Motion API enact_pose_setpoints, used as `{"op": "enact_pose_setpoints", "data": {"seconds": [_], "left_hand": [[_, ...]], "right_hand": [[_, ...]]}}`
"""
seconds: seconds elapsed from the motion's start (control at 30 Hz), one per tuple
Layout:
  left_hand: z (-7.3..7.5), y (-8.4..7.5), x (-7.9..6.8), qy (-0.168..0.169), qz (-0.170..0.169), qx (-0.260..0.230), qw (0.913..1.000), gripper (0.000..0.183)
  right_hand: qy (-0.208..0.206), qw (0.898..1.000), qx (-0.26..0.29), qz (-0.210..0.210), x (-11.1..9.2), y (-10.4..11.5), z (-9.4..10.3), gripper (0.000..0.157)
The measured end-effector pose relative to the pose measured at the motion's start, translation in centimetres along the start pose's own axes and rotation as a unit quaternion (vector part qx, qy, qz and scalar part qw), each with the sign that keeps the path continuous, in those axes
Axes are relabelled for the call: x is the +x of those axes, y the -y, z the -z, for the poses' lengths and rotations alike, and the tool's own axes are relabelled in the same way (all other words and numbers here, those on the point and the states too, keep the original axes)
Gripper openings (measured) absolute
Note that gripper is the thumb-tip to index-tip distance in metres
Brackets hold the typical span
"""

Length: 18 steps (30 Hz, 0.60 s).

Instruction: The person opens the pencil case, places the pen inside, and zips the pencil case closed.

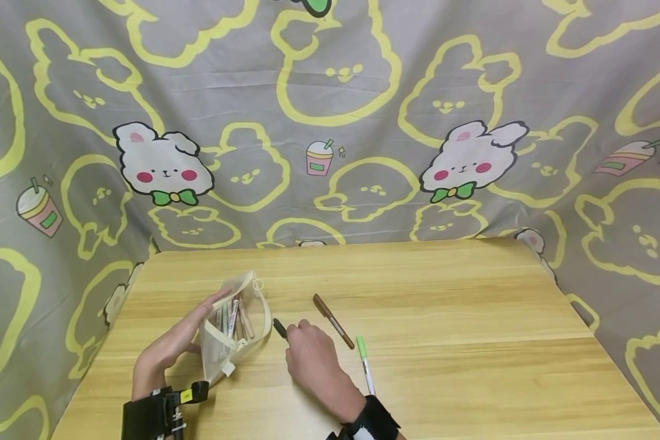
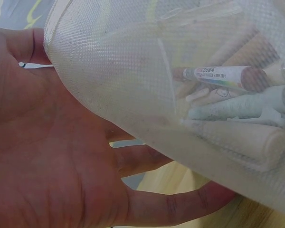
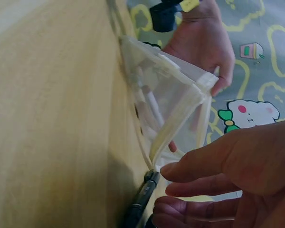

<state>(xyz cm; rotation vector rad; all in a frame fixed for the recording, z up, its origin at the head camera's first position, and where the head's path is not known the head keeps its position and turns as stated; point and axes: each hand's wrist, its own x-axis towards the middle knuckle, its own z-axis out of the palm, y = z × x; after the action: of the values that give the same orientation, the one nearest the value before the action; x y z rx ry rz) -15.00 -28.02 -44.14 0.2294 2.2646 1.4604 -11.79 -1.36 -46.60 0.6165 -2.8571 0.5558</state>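
Note:
A translucent mesh zip pouch (image 1: 214, 351) stands tilted on the table, its mouth open toward the right. Several markers (image 1: 234, 318) lie inside it and show through the mesh in the left wrist view. My left hand (image 1: 167, 351) holds the pouch from its left side, with some fingers hidden behind the mesh. To the right of the pouch mouth is a black marker (image 3: 141, 202) on the table. My right hand (image 1: 315, 357) is at this marker, fingertips (image 3: 173, 170) right beside it and slightly bent; they do not visibly wrap around it.
A brown marker (image 1: 333, 321) lies on the wooden table (image 1: 473, 318) just beyond my right hand. Nearer my right wrist lies a white marker with a green cap (image 1: 365, 360). A patterned grey cloth (image 1: 363, 140) hangs behind the table and along both sides.

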Motion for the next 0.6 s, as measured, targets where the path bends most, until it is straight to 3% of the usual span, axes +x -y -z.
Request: {"op": "enact_pose_setpoints", "data": {"seconds": [0.17, 0.4, 0.6], "left_hand": [[0.1, 0.0, 0.1, 0.001, -0.001, -0.002, 1.0000, 0.056], [0.1, 0.0, 0.1, -0.002, -0.005, 0.003, 1.0000, 0.057], [0.0, 0.2, 0.0, -0.006, -0.004, 0.001, 1.0000, 0.057]], "right_hand": [[-0.014, 0.999, -0.039, -0.001, -0.1, 0.5, -0.4, 0.012], [0.012, 0.998, -0.067, -0.002, -0.3, 1.2, -0.8, 0.019], [0.005, 0.997, -0.081, -0.001, -0.5, 1.5, -1.2, 0.019]]}}
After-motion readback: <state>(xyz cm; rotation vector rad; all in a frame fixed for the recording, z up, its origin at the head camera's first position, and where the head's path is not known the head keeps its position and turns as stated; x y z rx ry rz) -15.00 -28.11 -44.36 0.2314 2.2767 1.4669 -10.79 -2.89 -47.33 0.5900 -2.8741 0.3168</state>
